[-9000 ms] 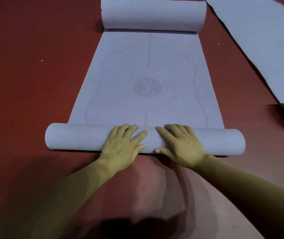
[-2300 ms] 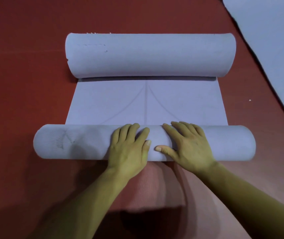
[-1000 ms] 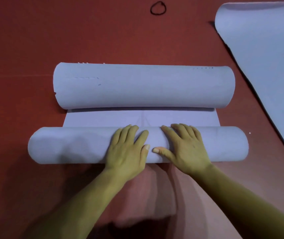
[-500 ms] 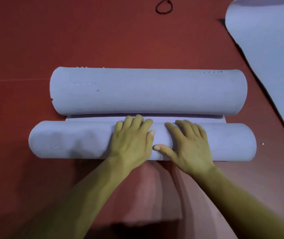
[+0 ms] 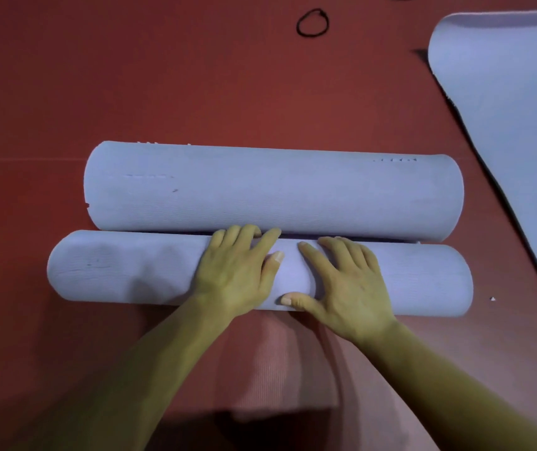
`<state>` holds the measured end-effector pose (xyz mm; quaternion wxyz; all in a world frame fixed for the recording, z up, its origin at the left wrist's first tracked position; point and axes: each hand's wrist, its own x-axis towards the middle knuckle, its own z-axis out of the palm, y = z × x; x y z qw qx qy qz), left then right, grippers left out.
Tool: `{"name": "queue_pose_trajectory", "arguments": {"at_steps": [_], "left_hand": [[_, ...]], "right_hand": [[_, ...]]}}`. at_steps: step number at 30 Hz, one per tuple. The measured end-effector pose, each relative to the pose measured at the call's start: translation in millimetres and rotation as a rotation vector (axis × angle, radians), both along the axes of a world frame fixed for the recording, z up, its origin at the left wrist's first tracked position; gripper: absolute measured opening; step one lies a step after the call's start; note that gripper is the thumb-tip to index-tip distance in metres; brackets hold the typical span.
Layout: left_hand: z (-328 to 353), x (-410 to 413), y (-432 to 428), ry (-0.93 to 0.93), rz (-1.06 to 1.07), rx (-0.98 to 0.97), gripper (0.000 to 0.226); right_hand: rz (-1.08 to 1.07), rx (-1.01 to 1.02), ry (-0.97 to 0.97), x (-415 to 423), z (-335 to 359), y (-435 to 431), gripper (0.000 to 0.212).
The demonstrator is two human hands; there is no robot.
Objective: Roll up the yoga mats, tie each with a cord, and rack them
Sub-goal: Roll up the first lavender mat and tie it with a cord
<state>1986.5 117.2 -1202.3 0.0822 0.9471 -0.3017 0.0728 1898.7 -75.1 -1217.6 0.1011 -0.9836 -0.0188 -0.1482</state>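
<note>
– Fingers (image 5: 247, 234) of the left hand (image 5: 234, 278): how do they lie?
– Straight and close together, palm down, flat on top of the near roll (image 5: 124, 265) of lilac yoga mat. Their tips reach the crease where that roll meets the far roll (image 5: 273, 190). The thumb lies tucked along the index finger.
– And the right hand (image 5: 351, 291)?
– Also flat and pressing, with nothing gripped. Its fingers (image 5: 335, 255) are spread a little wider and stop just short of the crease. The thumb sticks out sideways toward the left hand, low on the roll's near side.
– So where is the roll relative to the hands?
– Underneath both palms, running left to right across the view. The hands sit side by side near its middle with a narrow gap of mat between them. Long stretches of roll run out bare on either side.
– The far roll?
– Thicker, parallel, and touching the near one along nearly its whole length, on the side away from the person. Its left end sits further right than the near roll's left end. Whether the left fingertips press against it, I cannot tell.
– Anything else around?
– Red floor (image 5: 195, 76) all round. A black cord (image 5: 312, 22) lies in a loop beyond the rolls, well apart from them. A second mat (image 5: 504, 109), the same lilac, lies unrolled at the right, its far edge curled. Under the forearms a paler ribbed patch (image 5: 277, 362) shows on the floor.
</note>
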Motion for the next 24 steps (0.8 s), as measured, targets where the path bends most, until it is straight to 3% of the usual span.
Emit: {"name": "queue_pose_trajectory", "arguments": {"at_steps": [6,14,21,24], "left_hand": [[-10,2,0,-0.119,-0.036,-0.045,0.045],[2,17,-6,0.087,-0.016,0.074,0.047],[3,44,-6,0.187,0.005,0.015,0.068],[0,67,-10,0.195,0.032,-0.018,0.074]], "right_hand": [[0.020,0.042,-0.030,19,-2,-8,0.085],[0.001,0.073,0.209,32,11,-9,0.095],[-0.041,0.111,0.554,65,37,-16,0.127],[-0.044,0.128,0.512,81,39,-22,0.129]]}}
